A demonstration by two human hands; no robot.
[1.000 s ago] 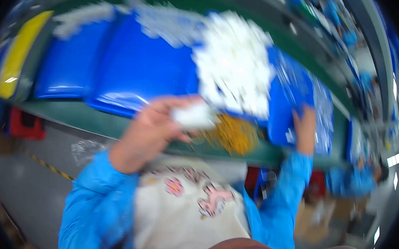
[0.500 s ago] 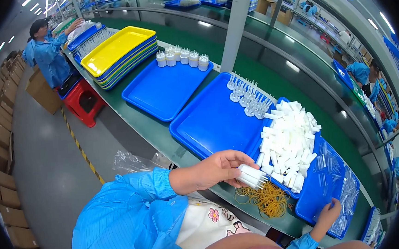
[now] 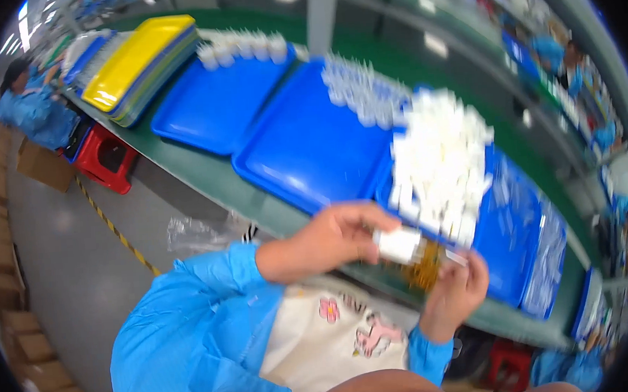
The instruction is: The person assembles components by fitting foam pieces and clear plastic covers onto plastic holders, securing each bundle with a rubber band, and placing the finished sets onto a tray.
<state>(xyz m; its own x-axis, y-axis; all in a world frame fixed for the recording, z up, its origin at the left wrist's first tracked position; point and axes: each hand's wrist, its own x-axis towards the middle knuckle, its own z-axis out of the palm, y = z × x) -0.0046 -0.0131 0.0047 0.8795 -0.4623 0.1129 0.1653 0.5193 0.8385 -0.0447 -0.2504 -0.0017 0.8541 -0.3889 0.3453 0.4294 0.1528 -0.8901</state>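
Just right of the frame's centre I have the left hand (image 3: 339,238) gripping a white bundle (image 3: 400,244), and lower right the right hand (image 3: 457,291) seemingly pinching a blurred pale piece (image 3: 455,257), so I judge this as fitting the two together, calling next for careful alignment.

Text: none legible | cream shirt (image 3: 303,350): dark lettering (image 3: 355,302), too blurred to read
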